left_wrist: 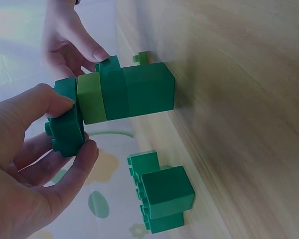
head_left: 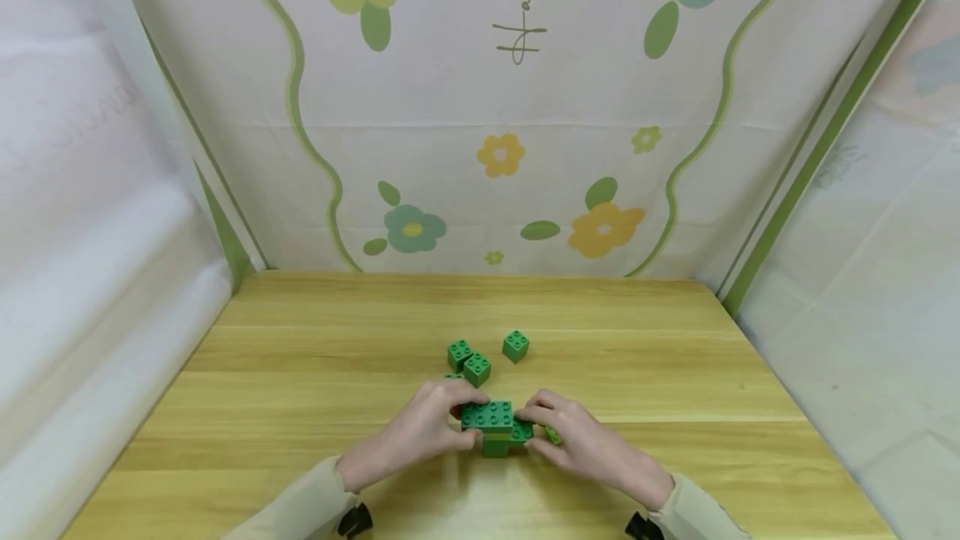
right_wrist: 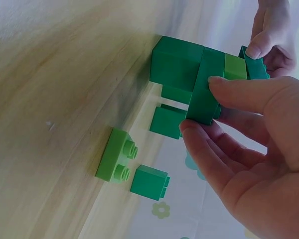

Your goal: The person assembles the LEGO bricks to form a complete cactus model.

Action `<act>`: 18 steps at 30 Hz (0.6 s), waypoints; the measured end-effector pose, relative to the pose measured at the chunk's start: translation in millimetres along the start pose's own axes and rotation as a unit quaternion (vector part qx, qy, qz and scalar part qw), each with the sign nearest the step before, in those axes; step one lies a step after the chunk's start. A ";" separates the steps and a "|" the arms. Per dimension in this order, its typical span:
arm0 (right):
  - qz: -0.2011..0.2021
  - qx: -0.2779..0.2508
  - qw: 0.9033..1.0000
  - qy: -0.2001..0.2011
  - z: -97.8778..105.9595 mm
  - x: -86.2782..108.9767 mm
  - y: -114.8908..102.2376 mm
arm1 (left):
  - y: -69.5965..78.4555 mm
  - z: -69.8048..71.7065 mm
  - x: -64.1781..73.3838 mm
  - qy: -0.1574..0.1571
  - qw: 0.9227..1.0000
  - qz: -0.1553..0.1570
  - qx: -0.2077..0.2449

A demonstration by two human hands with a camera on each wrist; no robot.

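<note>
A small stack of toy building bricks stands on the table between the two hands. My left hand pinches a dark green eight-stud brick at the top of the stack, thumb on one side and fingers on the other. That brick tilts slightly against the light green brick under it, a thin dark gap showing between them. My right hand grips the projecting end of a flat dark green brick lower in the stack. Below it, a taller green block forms the base.
Several loose dark green bricks lie beyond the hands, one partly hidden behind the left hand. Another green cube sits apart from them. A loose light green brick rests beside the right hand. Patterned cloth walls the wooden table.
</note>
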State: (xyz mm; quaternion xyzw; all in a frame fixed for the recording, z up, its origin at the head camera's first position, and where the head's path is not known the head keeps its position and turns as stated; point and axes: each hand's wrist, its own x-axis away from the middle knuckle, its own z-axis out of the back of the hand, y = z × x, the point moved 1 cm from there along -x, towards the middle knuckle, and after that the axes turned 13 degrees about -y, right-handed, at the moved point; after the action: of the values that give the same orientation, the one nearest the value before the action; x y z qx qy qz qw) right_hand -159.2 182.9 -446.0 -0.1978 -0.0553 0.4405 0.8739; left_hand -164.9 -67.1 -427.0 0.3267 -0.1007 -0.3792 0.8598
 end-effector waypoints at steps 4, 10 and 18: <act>-0.003 0.002 1.000 -0.002 0.2 0.0 -0.4 | 1.6 0.2 -0.6 -0.001 1.000 -0.003 -0.017; -0.007 0.001 1.000 -0.004 0.7 -0.4 -0.7 | 5.8 2.0 -1.9 -0.004 0.999 0.001 -0.052; -0.002 -0.001 1.000 0.000 0.9 -0.5 -0.7 | 8.2 1.8 -1.2 -0.005 0.997 -0.001 -0.074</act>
State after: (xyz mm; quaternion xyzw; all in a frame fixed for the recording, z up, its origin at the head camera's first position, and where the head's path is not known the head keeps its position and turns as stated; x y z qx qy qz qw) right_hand -159.2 182.4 -444.9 -0.1984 -0.0566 0.4385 0.8747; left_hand -161.7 -63.1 -420.3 0.2602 -0.0766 -0.3884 0.8807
